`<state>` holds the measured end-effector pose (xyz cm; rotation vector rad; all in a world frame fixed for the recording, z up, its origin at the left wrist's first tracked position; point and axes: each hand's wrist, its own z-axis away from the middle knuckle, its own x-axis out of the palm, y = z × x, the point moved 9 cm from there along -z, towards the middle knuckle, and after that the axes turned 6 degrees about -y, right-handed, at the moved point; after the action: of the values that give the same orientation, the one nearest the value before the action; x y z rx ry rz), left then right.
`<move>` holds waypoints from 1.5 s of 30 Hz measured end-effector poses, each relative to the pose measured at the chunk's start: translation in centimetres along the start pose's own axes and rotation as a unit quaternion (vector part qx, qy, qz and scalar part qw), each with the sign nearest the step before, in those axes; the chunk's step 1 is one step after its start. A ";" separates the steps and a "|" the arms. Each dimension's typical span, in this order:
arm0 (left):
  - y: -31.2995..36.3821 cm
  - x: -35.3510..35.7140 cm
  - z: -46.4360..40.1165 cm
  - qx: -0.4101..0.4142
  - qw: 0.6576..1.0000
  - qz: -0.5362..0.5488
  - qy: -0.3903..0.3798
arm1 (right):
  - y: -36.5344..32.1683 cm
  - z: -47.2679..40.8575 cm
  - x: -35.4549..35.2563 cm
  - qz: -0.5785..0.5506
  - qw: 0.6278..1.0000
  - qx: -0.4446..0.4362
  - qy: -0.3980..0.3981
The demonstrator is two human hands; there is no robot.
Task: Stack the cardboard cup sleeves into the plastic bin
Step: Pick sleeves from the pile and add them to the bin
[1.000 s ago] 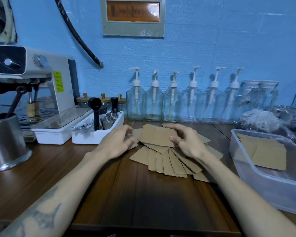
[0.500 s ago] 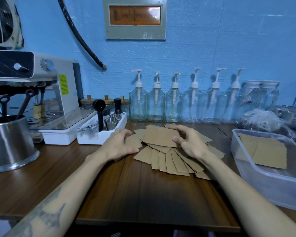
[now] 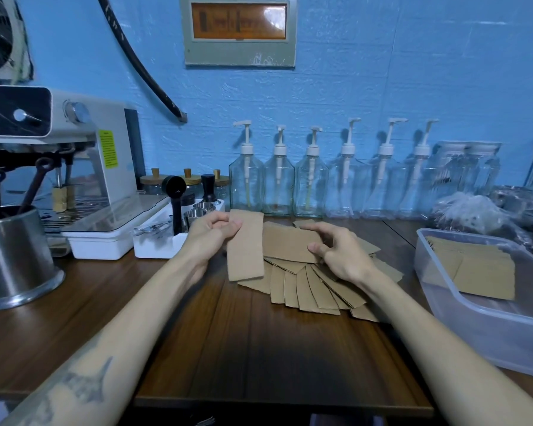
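A fanned pile of flat brown cardboard cup sleeves (image 3: 308, 290) lies on the wooden table in front of me. My left hand (image 3: 211, 233) pinches one sleeve (image 3: 246, 250) by its left edge and holds it upright above the pile's left side. My right hand (image 3: 336, 250) grips the right end of another sleeve (image 3: 285, 242) on top of the pile. The clear plastic bin (image 3: 486, 327) stands at the right, with several sleeves (image 3: 474, 269) stacked flat inside it.
A white espresso machine (image 3: 83, 167) and a steel container (image 3: 13, 256) stand at the left. A white tray (image 3: 157, 245) with tools sits behind my left hand. A row of clear pump bottles (image 3: 311, 179) lines the blue wall. Plastic bags (image 3: 474, 216) lie behind the bin.
My left hand has picked one sleeve off the pile's left side and raised it upright. My right hand has shifted slightly right along the top sleeve.
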<state>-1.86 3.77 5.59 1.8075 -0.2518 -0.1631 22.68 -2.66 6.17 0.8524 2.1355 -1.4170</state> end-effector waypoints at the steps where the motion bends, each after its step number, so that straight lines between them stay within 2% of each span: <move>1: -0.2 0.4 0.1 0.003 1.000 0.002 -0.003 | 0.0 0.0 0.0 0.001 1.000 -0.001 -0.002; 5: -0.4 1.7 0.2 0.022 1.000 0.002 -0.015 | 0.0 0.0 0.3 0.003 1.000 -0.008 -0.021; 8: -1.0 2.4 0.3 0.020 0.998 -0.043 -0.040 | 0.1 -0.1 0.5 0.005 1.000 -0.009 -0.026; 10: -1.7 2.7 0.3 0.019 0.988 -0.144 -0.046 | 0.2 -0.1 0.6 0.000 1.000 -0.007 -0.028; 12: -1.8 2.9 0.3 0.039 0.952 -0.300 -0.034 | 0.2 -0.1 0.7 -0.009 0.999 0.000 -0.031; 14: -1.8 3.0 0.1 0.058 0.928 -0.367 -0.022 | 0.2 0.0 0.6 -0.023 0.999 0.006 -0.027; 17: -1.9 3.2 -0.1 0.063 0.931 -0.359 -0.014 | 0.2 0.2 0.7 -0.060 0.998 0.009 -0.031; 20: -1.8 4.1 0.0 0.085 0.934 -0.344 -0.052 | -0.2 0.2 1.2 -0.034 0.998 -0.011 -0.053; 23: -1.6 5.4 0.5 0.124 0.908 -0.388 -0.101 | -0.7 0.1 1.6 0.029 0.997 -0.032 -0.062; 25: -1.5 5.7 0.6 0.139 0.884 -0.437 -0.095 | -1.0 0.1 1.7 0.034 0.996 -0.046 -0.063; 28: -1.3 5.7 0.6 0.153 0.878 -0.445 -0.089 | -1.1 0.0 1.6 0.038 0.996 -0.052 -0.056; 35: -1.1 5.1 0.0 0.130 0.907 -0.388 -0.097 | -0.8 -0.1 1.3 0.015 0.998 -0.036 -0.047; 39: -1.0 3.3 -0.4 0.121 0.922 -0.357 -0.085 | 0.0 -0.2 -0.2 -0.005 1.000 -0.012 -0.006; 42: -1.4 1.9 -0.8 0.099 0.914 -0.388 -0.069 | 0.8 -0.1 -1.5 -0.026 0.999 0.019 0.031; 45: -2.2 1.5 -1.4 0.064 0.885 -0.457 -0.066 | 1.4 -0.1 -2.2 -0.002 0.998 0.033 0.049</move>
<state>0.07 5.24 3.88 1.9203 0.5350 -0.9536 25.17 -2.73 6.72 0.9603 2.1741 -1.4832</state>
